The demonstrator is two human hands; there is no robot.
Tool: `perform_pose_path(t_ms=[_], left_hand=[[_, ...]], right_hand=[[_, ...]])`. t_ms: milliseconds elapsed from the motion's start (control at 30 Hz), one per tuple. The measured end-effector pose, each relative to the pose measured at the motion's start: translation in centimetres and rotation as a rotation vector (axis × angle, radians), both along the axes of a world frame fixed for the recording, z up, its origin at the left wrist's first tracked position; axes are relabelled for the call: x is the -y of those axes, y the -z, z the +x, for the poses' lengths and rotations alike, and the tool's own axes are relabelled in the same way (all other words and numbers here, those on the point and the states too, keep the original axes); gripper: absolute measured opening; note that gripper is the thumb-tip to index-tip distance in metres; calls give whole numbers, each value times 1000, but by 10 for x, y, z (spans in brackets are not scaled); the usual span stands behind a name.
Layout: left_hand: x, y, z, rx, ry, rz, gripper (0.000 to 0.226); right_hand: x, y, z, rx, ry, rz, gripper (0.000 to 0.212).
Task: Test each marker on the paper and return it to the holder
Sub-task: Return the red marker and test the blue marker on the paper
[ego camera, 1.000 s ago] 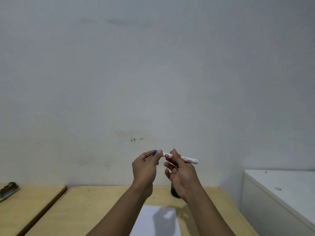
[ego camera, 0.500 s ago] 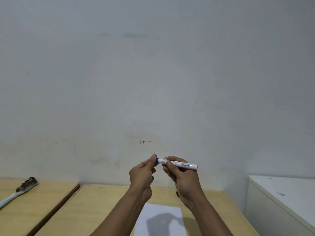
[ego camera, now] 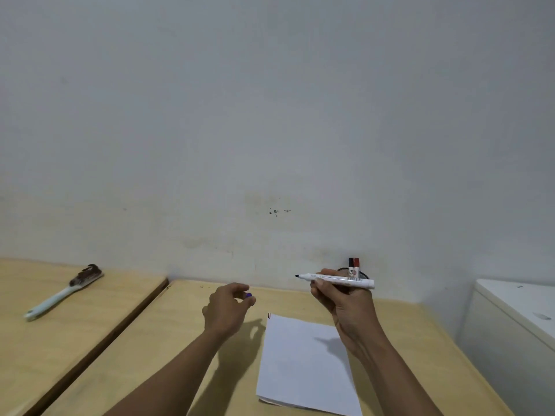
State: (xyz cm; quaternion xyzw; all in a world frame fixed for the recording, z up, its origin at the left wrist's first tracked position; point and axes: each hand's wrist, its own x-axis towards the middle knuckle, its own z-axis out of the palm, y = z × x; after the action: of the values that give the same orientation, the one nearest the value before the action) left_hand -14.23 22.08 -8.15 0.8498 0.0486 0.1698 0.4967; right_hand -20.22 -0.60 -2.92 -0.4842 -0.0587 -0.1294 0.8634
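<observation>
My right hand [ego camera: 345, 304] grips a white marker [ego camera: 336, 279], held level above the desk with its bare dark tip pointing left. The marker's blue cap [ego camera: 248, 295] is pinched in the fingers of my left hand [ego camera: 228, 307], which hovers left of the paper. White paper [ego camera: 303, 364] lies on the wooden desk [ego camera: 168, 349], below and between my hands. Behind my right hand a dark holder [ego camera: 362, 273] stands against the wall, mostly hidden, with a black-capped marker [ego camera: 350, 264] and a red-capped marker [ego camera: 356, 264] sticking up from it.
A brush [ego camera: 64, 291] with a pale handle and dark head lies on a second wooden desk at the left, across a dark gap. A white cabinet [ego camera: 516, 319] stands at the right. The plain wall rises just behind the desks.
My hands have pulled apart: the blue cap has come off the marker and moved left with my left hand. The view has tilted down, showing more of the desk, paper and holder.
</observation>
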Motion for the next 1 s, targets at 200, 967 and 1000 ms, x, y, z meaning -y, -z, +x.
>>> perform_pose_path(t_ms=[200, 967, 1000], left_hand=[[-13, 42, 14, -79, 15, 276, 37], [7, 61, -28, 109, 418, 962, 56], [7, 63, -28, 99, 430, 980, 55]], right_hand=[[1, 26, 13, -55, 14, -26, 39], [-42, 84, 95, -184, 59, -674, 19], [-44, 86, 101, -186, 49, -694, 21]])
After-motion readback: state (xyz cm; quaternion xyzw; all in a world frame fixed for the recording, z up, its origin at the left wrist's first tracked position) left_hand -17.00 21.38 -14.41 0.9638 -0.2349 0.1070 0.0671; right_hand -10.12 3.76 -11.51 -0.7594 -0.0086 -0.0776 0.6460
